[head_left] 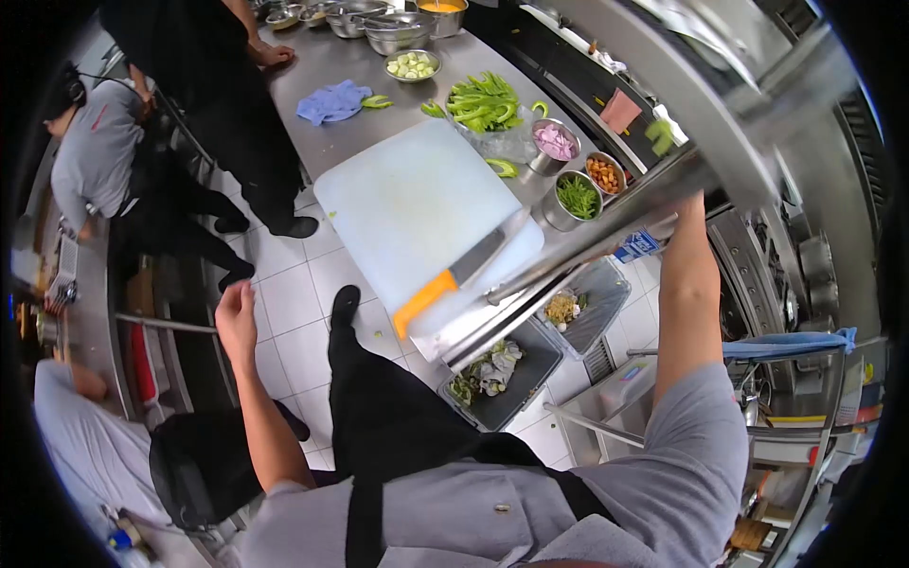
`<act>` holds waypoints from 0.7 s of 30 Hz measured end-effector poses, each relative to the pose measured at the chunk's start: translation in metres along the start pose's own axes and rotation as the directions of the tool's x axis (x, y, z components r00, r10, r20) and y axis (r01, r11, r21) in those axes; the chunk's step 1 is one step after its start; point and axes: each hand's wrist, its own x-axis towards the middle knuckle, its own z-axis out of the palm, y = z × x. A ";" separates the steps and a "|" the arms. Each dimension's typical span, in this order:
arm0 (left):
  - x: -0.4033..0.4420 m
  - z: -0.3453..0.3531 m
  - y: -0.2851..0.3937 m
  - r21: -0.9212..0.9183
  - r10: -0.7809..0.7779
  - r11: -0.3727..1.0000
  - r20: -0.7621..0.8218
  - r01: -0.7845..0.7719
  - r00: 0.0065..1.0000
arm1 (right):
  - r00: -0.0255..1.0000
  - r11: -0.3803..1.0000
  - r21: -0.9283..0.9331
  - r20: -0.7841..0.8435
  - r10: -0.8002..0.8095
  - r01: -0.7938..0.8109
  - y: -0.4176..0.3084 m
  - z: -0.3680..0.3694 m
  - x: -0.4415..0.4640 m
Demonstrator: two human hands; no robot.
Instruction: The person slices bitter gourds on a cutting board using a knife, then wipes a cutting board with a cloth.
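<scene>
My left hand (pixel 237 310) is raised over the tiled floor, left of the counter, its fingers curled in and nothing visible in them. My right arm reaches up at the right; the right hand (pixel 689 205) is mostly hidden at a blurred steel edge, so its fingers and any hold cannot be made out. A white cutting board (pixel 407 208) lies on the steel counter (pixel 327 142). Across its near right part rests a knife with an orange handle (pixel 426 301). Neither hand touches the board or knife.
Beyond the board are leafy green pieces (pixel 485 104), a blue cloth (pixel 333 102), and metal containers of chopped pink pieces (pixel 554 144), greens (pixel 577 197) and orange-brown cubes (pixel 603 174). Scrap bins (pixel 511 407) stand below. People in dark aprons stand left; one person's hand (pixel 275 55) rests on the counter.
</scene>
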 end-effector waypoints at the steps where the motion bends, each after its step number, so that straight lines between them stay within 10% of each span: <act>1: -0.023 -0.020 -0.013 -0.018 -0.024 1.000 -0.050 0.023 0.998 | 0.985 0.989 -0.146 -0.171 0.009 -0.034 -0.003 0.034 -0.028; 5: -0.051 -0.025 0.029 -0.051 0.005 0.999 0.010 -0.005 1.000 | 0.880 0.799 -0.396 -0.344 0.328 -0.452 0.010 -0.098 -0.105; 9: -0.053 0.056 0.117 0.074 0.184 0.977 0.163 -0.198 0.969 | 0.803 0.821 -0.236 -0.462 0.377 -0.521 0.035 -0.220 -0.305; 13: -0.094 0.146 0.151 -0.174 0.296 0.948 0.173 -0.267 0.939 | 0.915 0.841 -0.408 -0.336 0.224 -0.356 0.092 -0.290 -0.541; 15: -0.144 0.165 0.153 -0.246 0.211 0.949 0.034 -0.196 0.977 | 0.687 0.813 -0.172 -0.645 0.335 -0.557 0.136 -0.320 -0.651; 16: -0.181 0.171 0.141 -0.336 0.087 0.935 -0.101 -0.116 0.991 | 0.959 0.693 -0.663 -0.191 0.210 -0.284 0.139 -0.361 -0.691; 17: -0.216 0.176 0.121 -0.264 0.031 0.961 -0.207 -0.086 0.978 | 0.947 0.546 -0.797 0.320 0.023 0.256 0.142 -0.406 -0.730; 19: -0.303 0.178 0.077 -0.077 -0.043 0.997 -0.270 0.023 0.962 | 0.930 0.420 -0.902 0.232 0.284 0.096 0.134 -0.432 -0.754; 21: -0.392 0.167 -0.004 0.252 -0.074 0.967 0.116 0.042 0.991 | 0.855 0.243 -0.969 0.095 0.510 -0.037 0.130 -0.449 -0.769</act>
